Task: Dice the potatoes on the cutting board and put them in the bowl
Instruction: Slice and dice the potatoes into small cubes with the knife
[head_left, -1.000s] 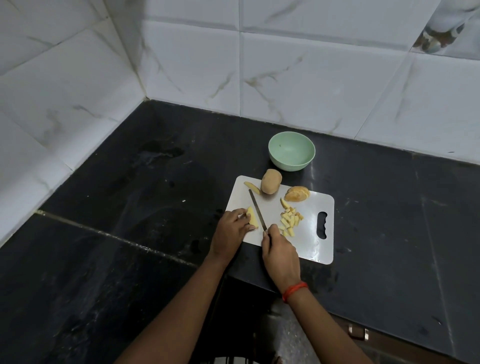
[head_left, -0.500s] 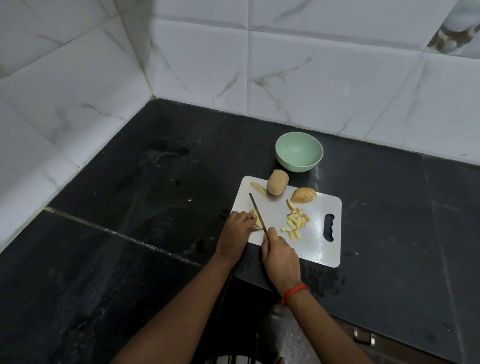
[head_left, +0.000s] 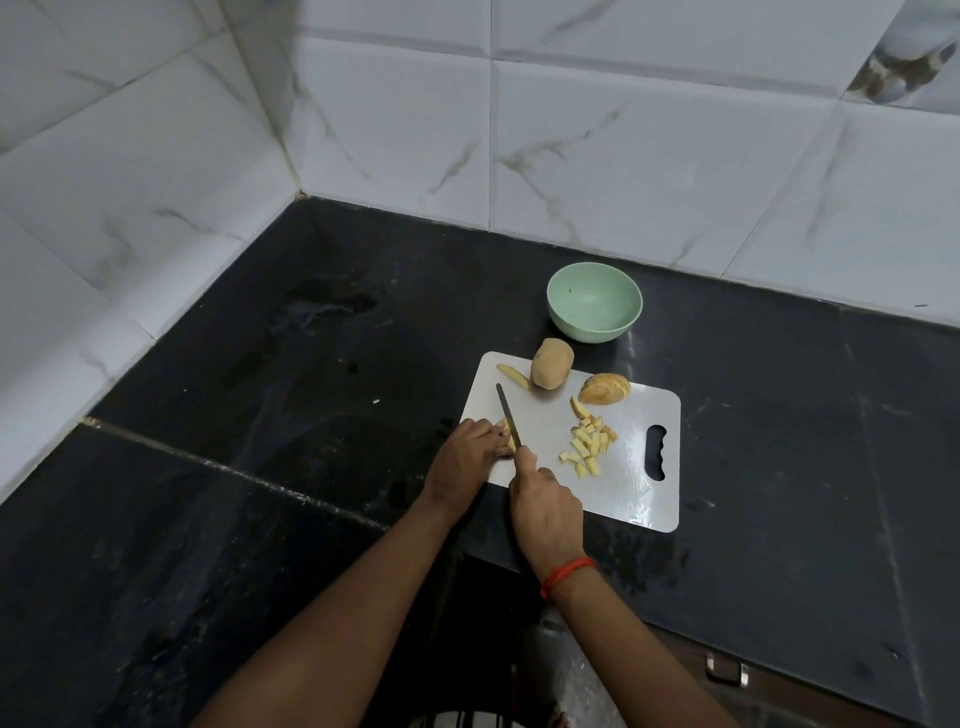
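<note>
Black counter (head_left: 260, 519): right hand (head_left: 545, 501) w/ knife (head_left: 508, 413), left hand (head_left: 465, 457) pinning potato piece (head_left: 510, 439).

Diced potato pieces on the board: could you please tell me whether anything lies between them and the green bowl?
Yes. The cut potato half lies on the cutting board directly between the diced pieces and the bowl, with the whole potato just left of it. Lifted over them, nothing else visible intervenes.
</note>
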